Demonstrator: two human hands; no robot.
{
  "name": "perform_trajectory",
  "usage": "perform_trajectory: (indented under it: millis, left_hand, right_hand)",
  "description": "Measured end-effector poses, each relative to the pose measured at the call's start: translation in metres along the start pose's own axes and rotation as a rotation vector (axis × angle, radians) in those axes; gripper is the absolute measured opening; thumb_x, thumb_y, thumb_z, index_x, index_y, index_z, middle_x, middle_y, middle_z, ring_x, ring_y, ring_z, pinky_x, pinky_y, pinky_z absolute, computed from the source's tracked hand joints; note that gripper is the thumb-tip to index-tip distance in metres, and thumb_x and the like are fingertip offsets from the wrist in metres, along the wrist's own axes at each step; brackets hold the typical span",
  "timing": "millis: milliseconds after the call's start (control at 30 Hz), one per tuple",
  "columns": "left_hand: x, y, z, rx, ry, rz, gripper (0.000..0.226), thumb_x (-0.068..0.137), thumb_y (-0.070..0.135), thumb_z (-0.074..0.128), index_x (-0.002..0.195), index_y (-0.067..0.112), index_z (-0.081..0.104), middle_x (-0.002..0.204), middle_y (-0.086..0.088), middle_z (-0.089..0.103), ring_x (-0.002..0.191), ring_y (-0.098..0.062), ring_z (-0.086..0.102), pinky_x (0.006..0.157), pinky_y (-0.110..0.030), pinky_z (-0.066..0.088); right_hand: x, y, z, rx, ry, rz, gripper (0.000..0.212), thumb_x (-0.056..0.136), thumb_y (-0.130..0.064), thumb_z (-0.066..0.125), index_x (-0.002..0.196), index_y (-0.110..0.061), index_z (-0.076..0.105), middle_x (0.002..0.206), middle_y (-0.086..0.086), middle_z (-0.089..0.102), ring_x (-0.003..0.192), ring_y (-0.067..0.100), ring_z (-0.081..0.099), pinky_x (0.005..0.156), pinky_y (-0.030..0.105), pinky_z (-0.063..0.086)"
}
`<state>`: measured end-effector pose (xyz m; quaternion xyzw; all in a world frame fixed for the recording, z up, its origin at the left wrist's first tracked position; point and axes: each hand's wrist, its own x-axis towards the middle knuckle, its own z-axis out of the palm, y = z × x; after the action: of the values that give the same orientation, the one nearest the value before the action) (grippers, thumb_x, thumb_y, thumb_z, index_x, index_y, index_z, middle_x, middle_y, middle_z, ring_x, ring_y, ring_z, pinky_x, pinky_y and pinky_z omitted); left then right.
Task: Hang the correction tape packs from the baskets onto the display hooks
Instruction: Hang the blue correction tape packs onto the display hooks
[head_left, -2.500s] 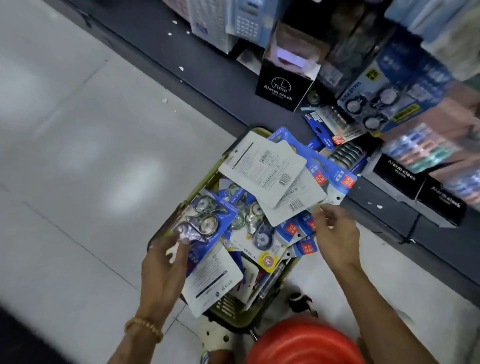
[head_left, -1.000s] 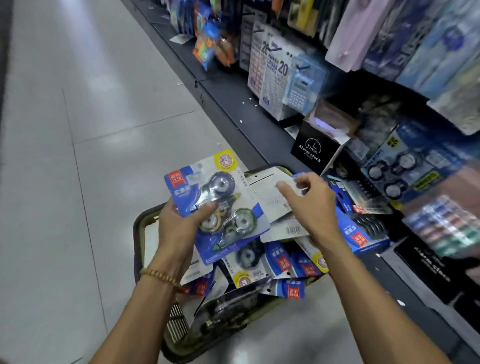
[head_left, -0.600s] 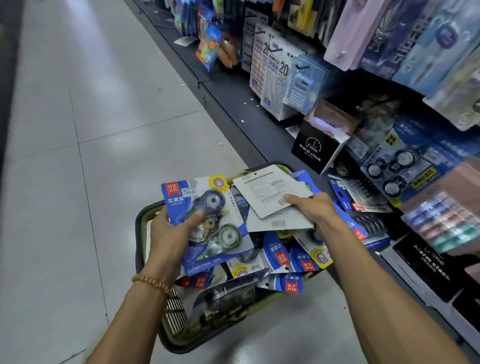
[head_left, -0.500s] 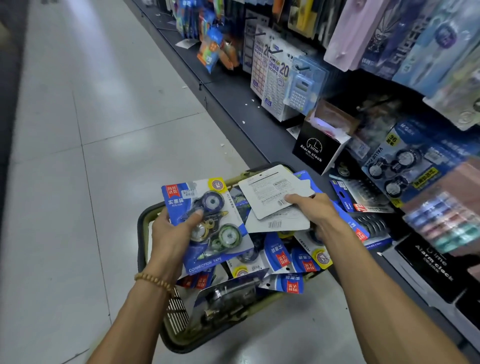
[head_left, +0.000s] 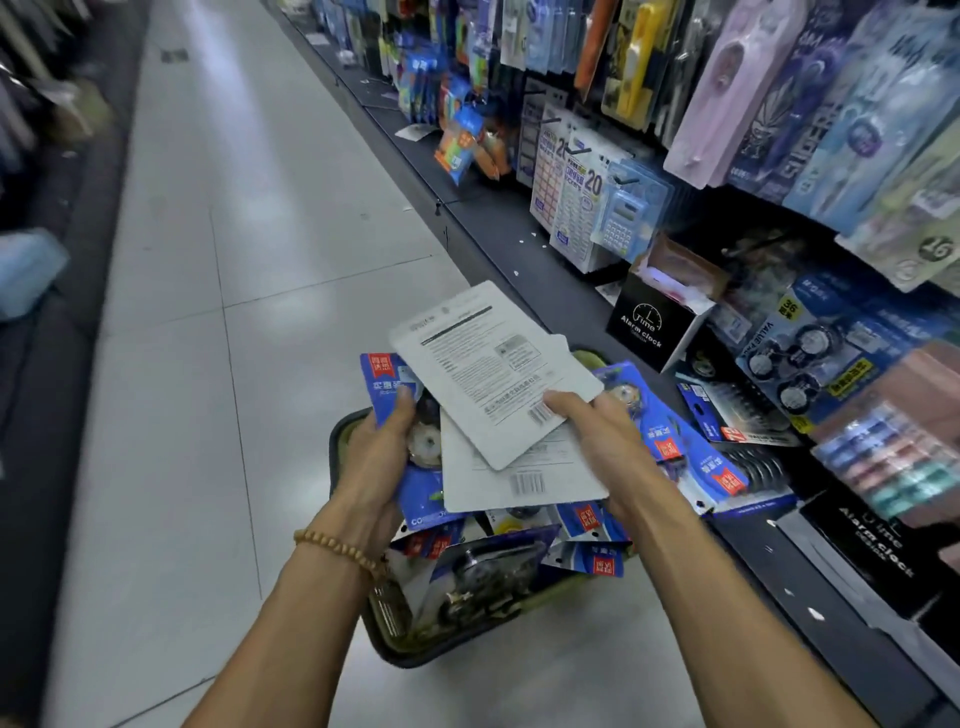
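A green basket (head_left: 395, 642) on the floor is heaped with blue correction tape packs (head_left: 587, 525). My left hand (head_left: 382, 457) grips one blue pack (head_left: 387, 384) by its left edge, face up, above the basket. My right hand (head_left: 597, 436) holds two packs (head_left: 488, 369), white backs up, by their right edge; they overlap the blue pack. The display hooks (head_left: 574, 150) stick out of the shelf wall on the right, hung with goods.
A low dark shelf ledge (head_left: 498, 228) runs along the right of the aisle, with black alarm clock boxes (head_left: 652, 325) and more tape packs (head_left: 815, 358) lying on it. Grey floor tiles (head_left: 218, 260) stretch ahead and left. Dark shelving (head_left: 31, 156) borders the far left.
My right hand lifted two white-backed packs out of the basket and brought them left, over the blue pack in my left hand. My view tilted up toward the aisle.
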<state>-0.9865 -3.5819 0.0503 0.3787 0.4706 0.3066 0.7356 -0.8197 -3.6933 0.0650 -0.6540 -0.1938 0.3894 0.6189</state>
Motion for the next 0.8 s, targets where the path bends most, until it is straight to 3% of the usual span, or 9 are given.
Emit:
perform_trajectory:
  millis: [100, 200, 300, 367, 433, 533, 633, 733, 800]
  left_hand:
    - [-0.017, 0.006, -0.01, -0.047, -0.062, -0.016, 0.045, 0.089, 0.051, 0.061, 0.115, 0.015, 0.07, 0.105, -0.009, 0.078, 0.093, -0.03, 0.076, 0.078, -0.046, 0.062]
    - [-0.033, 0.01, -0.02, -0.106, -0.141, -0.072, 0.047, 0.081, 0.03, 0.074, 0.123, 0.01, 0.068, 0.116, -0.013, 0.074, 0.105, -0.034, 0.072, 0.092, -0.053, 0.057]
    - [-0.038, 0.01, -0.032, -0.082, -0.09, -0.071, 0.042, 0.083, 0.007, 0.075, 0.123, 0.005, 0.066, 0.114, -0.015, 0.075, 0.102, -0.035, 0.073, 0.088, -0.052, 0.059]
    - [-0.04, 0.01, -0.044, -0.058, -0.018, -0.034, 0.043, 0.081, 0.001, 0.077, 0.122, 0.004, 0.066, 0.113, -0.014, 0.075, 0.098, -0.033, 0.074, 0.085, -0.05, 0.061]
    - [-0.041, 0.01, -0.061, -0.047, 0.054, 0.0, 0.044, 0.08, 0.001, 0.078, 0.122, 0.004, 0.066, 0.112, -0.012, 0.076, 0.096, -0.031, 0.075, 0.083, -0.05, 0.062]
    - [-0.043, 0.009, -0.088, -0.083, 0.133, 0.01, 0.044, 0.082, 0.003, 0.078, 0.123, 0.004, 0.065, 0.112, -0.012, 0.076, 0.098, -0.031, 0.075, 0.09, -0.053, 0.058]
    - [-0.048, 0.006, -0.105, -0.106, 0.165, 0.008, 0.045, 0.082, 0.005, 0.077, 0.125, 0.005, 0.064, 0.112, -0.012, 0.076, 0.099, -0.031, 0.074, 0.093, -0.055, 0.056]
    - [-0.055, 0.002, -0.115, -0.102, 0.204, 0.026, 0.046, 0.081, 0.006, 0.079, 0.124, 0.004, 0.063, 0.11, -0.011, 0.076, 0.097, -0.03, 0.075, 0.091, -0.054, 0.057]
    - [-0.06, -0.001, -0.121, -0.09, 0.226, 0.039, 0.046, 0.08, 0.006, 0.08, 0.123, 0.005, 0.063, 0.111, -0.01, 0.076, 0.096, -0.029, 0.075, 0.089, -0.052, 0.058]
  right_hand:
    - [-0.008, 0.003, 0.022, 0.021, -0.045, 0.028, 0.005, 0.096, -0.017, 0.064, 0.099, -0.021, 0.067, 0.086, -0.007, 0.078, 0.075, 0.011, 0.073, 0.067, 0.027, 0.057]
    - [-0.013, 0.01, 0.042, -0.068, -0.106, 0.037, 0.007, 0.096, -0.022, 0.064, 0.098, -0.021, 0.071, 0.088, -0.01, 0.078, 0.083, 0.011, 0.074, 0.072, 0.026, 0.059]
    - [-0.016, 0.018, 0.055, -0.236, -0.162, 0.005, 0.01, 0.096, -0.028, 0.066, 0.101, -0.023, 0.072, 0.103, -0.004, 0.077, 0.099, 0.016, 0.072, 0.091, 0.039, 0.057]
    - [-0.016, 0.022, 0.053, -0.286, -0.213, -0.016, 0.015, 0.099, -0.031, 0.061, 0.108, -0.023, 0.071, 0.107, 0.0, 0.076, 0.096, 0.013, 0.071, 0.085, 0.035, 0.056]
    - [-0.015, 0.025, 0.041, -0.295, -0.136, -0.053, 0.018, 0.102, -0.034, 0.056, 0.103, -0.023, 0.07, 0.102, 0.004, 0.074, 0.09, 0.014, 0.068, 0.076, 0.032, 0.049]
    - [-0.019, 0.044, 0.007, -0.37, -0.024, -0.02, 0.015, 0.099, -0.015, 0.058, 0.1, -0.023, 0.071, 0.109, 0.004, 0.073, 0.1, 0.018, 0.068, 0.077, 0.025, 0.048]
    - [-0.031, 0.068, -0.015, -0.505, -0.167, 0.075, 0.034, 0.091, 0.005, 0.056, 0.109, -0.021, 0.068, 0.117, 0.007, 0.071, 0.107, 0.017, 0.065, 0.082, 0.023, 0.05]
    - [-0.04, 0.081, -0.013, -0.628, -0.351, 0.102, 0.043, 0.081, 0.0, 0.075, 0.119, -0.019, 0.066, 0.11, 0.0, 0.071, 0.089, 0.003, 0.069, 0.073, 0.017, 0.051]
    - [-0.037, 0.086, -0.007, -0.866, -0.347, -0.006, 0.049, 0.072, -0.021, 0.09, 0.115, -0.021, 0.067, 0.109, -0.004, 0.064, 0.094, 0.011, 0.066, 0.078, 0.027, 0.053]
